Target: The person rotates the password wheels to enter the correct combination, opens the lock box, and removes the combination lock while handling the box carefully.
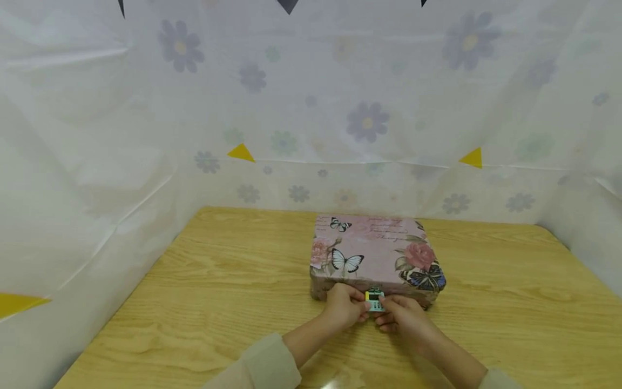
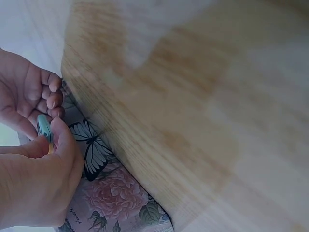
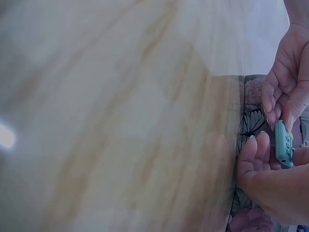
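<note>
A small teal padlock (image 1: 375, 302) with a yellow side and dark dials sits at the front latch of a pink floral box (image 1: 369, 243). My left hand (image 1: 344, 306) pinches the padlock's left side between thumb and finger. From the other side, my right hand (image 1: 407, 317) has its thumb on the padlock's right edge, fingers curled beneath. In the left wrist view, the padlock (image 2: 44, 126) stands between the left thumb and forefinger. The right wrist view has the padlock (image 3: 284, 144) edge-on between both hands, dark markings on its face.
The box rests on a wood-grain table (image 1: 233, 275), its lid down and printed with butterflies and roses. A white flowered curtain (image 1: 311, 119) surrounds the table at the back and sides, with yellow triangles (image 1: 241, 153) on it.
</note>
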Demonstrator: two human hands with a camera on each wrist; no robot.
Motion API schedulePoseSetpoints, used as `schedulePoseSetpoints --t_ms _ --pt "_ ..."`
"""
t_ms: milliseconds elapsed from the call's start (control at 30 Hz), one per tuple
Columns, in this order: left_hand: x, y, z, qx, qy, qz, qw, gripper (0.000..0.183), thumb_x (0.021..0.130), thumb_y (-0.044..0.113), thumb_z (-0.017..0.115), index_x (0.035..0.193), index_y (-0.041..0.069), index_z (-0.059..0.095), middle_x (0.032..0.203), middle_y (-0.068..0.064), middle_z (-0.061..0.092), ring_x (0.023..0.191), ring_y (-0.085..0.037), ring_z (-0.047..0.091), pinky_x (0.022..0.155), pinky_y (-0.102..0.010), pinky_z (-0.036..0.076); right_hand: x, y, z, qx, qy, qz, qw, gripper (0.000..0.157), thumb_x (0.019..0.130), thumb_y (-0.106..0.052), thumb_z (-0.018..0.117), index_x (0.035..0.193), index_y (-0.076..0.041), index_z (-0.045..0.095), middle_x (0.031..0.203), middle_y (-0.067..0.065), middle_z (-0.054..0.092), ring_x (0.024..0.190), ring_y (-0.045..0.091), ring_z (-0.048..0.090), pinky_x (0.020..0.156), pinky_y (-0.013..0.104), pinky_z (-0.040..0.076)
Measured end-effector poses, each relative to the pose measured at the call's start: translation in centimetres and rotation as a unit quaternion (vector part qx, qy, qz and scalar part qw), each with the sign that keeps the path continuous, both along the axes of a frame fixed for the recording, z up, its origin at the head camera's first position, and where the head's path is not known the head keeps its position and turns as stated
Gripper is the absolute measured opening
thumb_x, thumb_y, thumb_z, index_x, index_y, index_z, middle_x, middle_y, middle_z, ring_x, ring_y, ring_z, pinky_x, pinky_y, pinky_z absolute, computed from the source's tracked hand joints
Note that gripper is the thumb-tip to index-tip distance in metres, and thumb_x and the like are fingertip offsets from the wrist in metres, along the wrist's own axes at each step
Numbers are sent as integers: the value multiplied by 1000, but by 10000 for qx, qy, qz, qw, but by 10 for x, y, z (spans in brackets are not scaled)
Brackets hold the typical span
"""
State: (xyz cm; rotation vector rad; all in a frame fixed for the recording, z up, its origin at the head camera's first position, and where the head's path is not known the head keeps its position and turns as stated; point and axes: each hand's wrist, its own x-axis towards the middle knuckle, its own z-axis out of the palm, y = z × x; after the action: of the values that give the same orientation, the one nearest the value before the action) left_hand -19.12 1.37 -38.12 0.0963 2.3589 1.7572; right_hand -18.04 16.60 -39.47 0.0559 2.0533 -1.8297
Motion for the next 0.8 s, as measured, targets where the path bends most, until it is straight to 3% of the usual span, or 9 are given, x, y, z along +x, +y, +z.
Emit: schedulePoseSetpoints --t_ms 333,533,800 --pt "0 1 0 -4 1 4 10000 6 82 -5 64 83 -11 64 65 -18 66 58 -24 68 52 -27 57 -1 5 -2 -52 146 91 9998 37 100 -16 40 115 17 44 80 -1 60 73 7 59 67 22 54" --pt "0 1 0 -44 -18 56 10000 6 82 -4 65 82 -11 64 65 -18 67 59 -24 68 52 -28 57 -2 6 -3 173 339 265 9989 38 97 -13 47 116 19 42 84 0 61 76 8 60 70 24 55" --pt "0 1 1 -39 -47 51 10000 6 83 -4 64 83 -11 64 65 -18 66 59 -24 68 52 -27 57 -1 3 -2 490 476 292 9972 33 97 -13 46 111 17 47 87 4 63 76 10 59 69 26 55"
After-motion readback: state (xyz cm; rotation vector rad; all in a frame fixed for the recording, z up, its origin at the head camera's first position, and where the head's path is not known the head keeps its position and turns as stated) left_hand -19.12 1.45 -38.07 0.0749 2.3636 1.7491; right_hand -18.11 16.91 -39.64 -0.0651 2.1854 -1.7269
